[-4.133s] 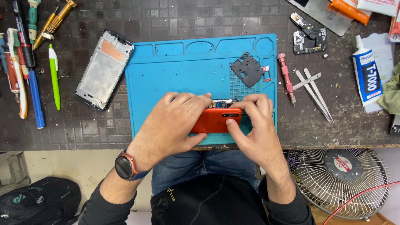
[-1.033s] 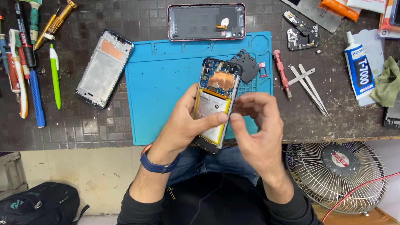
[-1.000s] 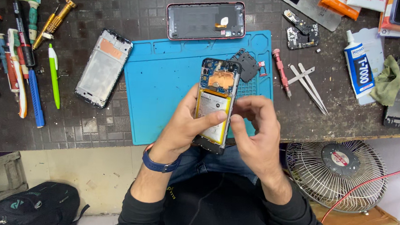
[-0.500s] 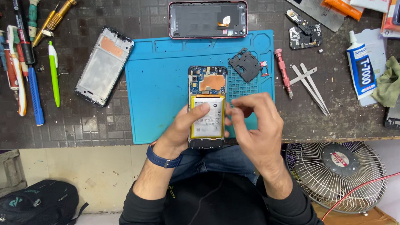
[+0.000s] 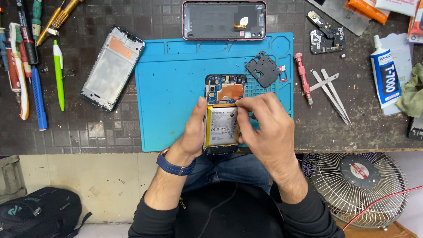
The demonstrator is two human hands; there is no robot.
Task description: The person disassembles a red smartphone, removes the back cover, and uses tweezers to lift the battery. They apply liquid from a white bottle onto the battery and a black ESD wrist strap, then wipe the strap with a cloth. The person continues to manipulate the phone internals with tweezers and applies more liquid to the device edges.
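Observation:
An opened phone (image 5: 223,112) with its back cover off lies on the blue work mat (image 5: 174,93), showing a white battery and a copper-coloured board at the top. My left hand (image 5: 191,132) grips the phone's left edge. My right hand (image 5: 264,129) rests on its right side, fingertips pinching at the top edge of the battery. The removed back cover (image 5: 224,20), pink-rimmed, lies inside-up just beyond the mat. A black plastic shield (image 5: 262,68) rests on the mat's upper right corner.
A bare phone frame (image 5: 112,68) lies left of the mat. Pens, screwdrivers and tools (image 5: 26,61) line the far left. A pink screwdriver (image 5: 303,80), tweezers (image 5: 331,91), a glue tube (image 5: 386,77) and a green cloth (image 5: 415,91) sit right. A fan (image 5: 357,187) stands below the table edge.
The red-backed phone has been opened and its cover set beyond the mat. In the last second the phone was lowered from a raised tilt to lie near flat on the mat.

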